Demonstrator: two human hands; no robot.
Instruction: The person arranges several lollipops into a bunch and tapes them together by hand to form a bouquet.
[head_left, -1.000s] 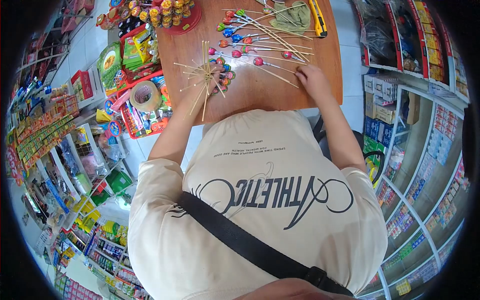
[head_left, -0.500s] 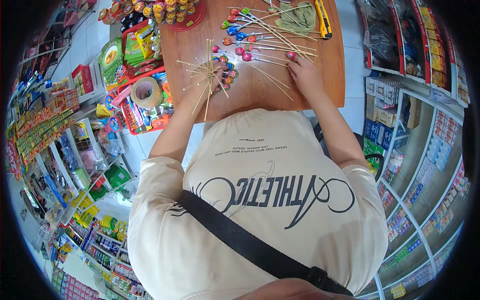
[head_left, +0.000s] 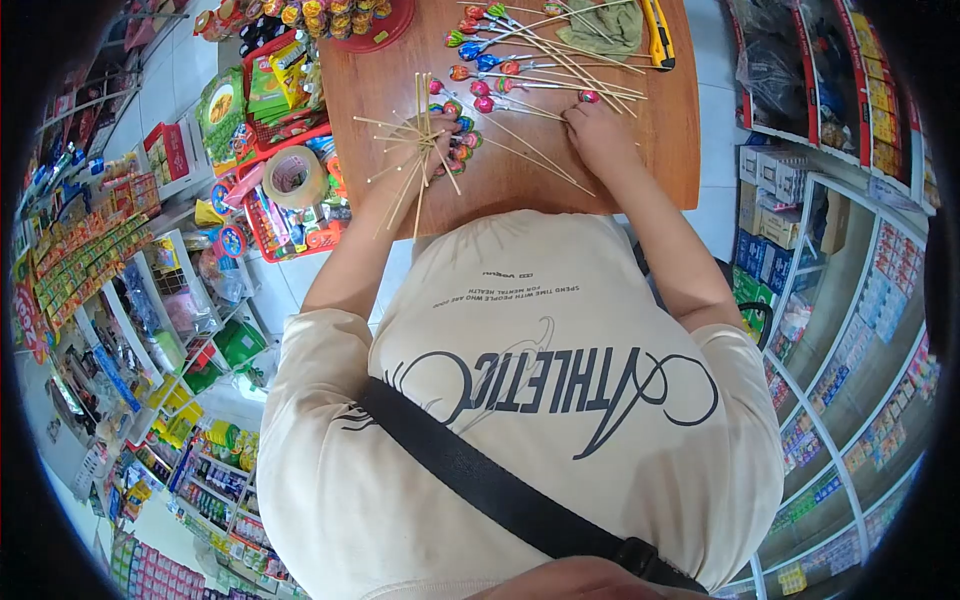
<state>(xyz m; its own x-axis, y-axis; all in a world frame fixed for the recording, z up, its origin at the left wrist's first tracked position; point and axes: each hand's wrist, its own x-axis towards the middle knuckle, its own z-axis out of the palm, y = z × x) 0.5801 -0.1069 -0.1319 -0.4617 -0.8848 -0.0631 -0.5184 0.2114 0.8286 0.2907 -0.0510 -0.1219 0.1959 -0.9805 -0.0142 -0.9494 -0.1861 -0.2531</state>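
Note:
My left hand is wrapped round a bunch of lollipops on long thin sticks; the wrapped heads face right and the sticks fan out over the wrist. On the wooden table, my right hand rests near the right side, its fingertips just below a pink lollipop. Whether the fingers touch or pinch anything is hard to see. Several more lollipops on sticks, red, green, blue and pink, lie between the hands and farther back.
A yellow cutter and a green cloth lie at the back right. A red round stand holds lollipops at the back left. Red baskets with packets and a tape roll stand left of the table. Shelves flank both sides.
The view has shifted slightly. My right hand has moved a little away from the pink lollipop, toward my body. My left hand still holds the bunch.

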